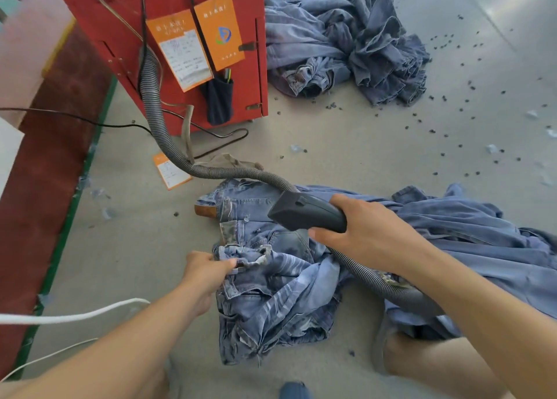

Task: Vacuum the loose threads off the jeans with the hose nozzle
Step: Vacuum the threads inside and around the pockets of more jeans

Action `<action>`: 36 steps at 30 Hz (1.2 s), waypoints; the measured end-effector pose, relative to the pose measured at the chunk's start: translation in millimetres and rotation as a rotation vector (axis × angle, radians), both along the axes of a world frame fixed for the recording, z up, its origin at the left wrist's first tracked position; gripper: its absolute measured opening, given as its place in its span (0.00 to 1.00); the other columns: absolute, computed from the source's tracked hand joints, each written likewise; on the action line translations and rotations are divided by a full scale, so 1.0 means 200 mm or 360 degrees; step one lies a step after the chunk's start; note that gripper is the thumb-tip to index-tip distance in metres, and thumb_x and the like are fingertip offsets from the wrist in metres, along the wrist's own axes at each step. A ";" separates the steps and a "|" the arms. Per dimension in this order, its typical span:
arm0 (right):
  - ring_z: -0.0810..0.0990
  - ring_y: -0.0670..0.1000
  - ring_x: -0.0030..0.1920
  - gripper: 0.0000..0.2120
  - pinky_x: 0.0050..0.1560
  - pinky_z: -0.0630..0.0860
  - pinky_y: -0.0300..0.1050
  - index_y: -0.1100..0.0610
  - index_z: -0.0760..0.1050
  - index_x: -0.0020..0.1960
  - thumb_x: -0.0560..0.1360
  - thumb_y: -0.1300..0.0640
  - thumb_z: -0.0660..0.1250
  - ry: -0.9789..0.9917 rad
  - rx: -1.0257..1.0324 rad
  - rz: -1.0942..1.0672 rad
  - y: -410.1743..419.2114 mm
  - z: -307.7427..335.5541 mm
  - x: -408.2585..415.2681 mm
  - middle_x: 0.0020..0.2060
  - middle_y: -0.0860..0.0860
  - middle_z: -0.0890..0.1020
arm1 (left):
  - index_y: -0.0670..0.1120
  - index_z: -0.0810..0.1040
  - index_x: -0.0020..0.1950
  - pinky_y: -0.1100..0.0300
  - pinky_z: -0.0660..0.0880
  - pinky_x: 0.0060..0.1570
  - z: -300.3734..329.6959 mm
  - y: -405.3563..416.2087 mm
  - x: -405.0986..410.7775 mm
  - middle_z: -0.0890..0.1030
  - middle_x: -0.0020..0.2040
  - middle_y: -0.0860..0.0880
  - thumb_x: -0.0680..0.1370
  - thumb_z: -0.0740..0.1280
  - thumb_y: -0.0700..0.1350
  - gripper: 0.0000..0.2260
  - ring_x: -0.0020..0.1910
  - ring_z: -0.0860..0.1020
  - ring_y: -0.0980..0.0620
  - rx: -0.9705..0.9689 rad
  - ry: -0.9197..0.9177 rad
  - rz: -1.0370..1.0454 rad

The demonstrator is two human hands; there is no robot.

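A pair of light blue jeans (271,290) lies crumpled on the grey floor in front of me, waistband toward the far side. My left hand (205,275) grips a bunched fold of the denim at its left edge. My right hand (367,233) holds the dark grey hose nozzle (301,212), whose wide mouth points left and down just above the jeans' pocket area. The ribbed grey hose (156,109) runs from the nozzle up to the red machine, and another stretch of it passes under my right forearm.
A red vacuum cabinet (180,4) with orange tags stands at the back left. A big pile of jeans (346,37) lies behind it, and more denim (482,233) spreads at my right. Thread scraps dot the floor. A white cable (75,315) crosses under my left arm.
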State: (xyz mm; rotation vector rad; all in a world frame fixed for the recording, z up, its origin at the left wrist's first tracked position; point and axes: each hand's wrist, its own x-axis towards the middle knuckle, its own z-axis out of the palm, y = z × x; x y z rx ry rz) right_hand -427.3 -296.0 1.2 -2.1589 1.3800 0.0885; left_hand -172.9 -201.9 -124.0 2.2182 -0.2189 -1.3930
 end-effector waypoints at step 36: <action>0.80 0.42 0.38 0.16 0.39 0.75 0.46 0.39 0.70 0.48 0.72 0.30 0.68 -0.0030 0.0030 0.0393 0.02 0.05 -0.06 0.37 0.40 0.80 | 0.43 0.76 0.64 0.45 0.82 0.54 0.30 -0.08 -0.05 0.83 0.51 0.40 0.87 0.57 0.44 0.11 0.39 0.85 0.47 -0.0723 0.1236 0.0141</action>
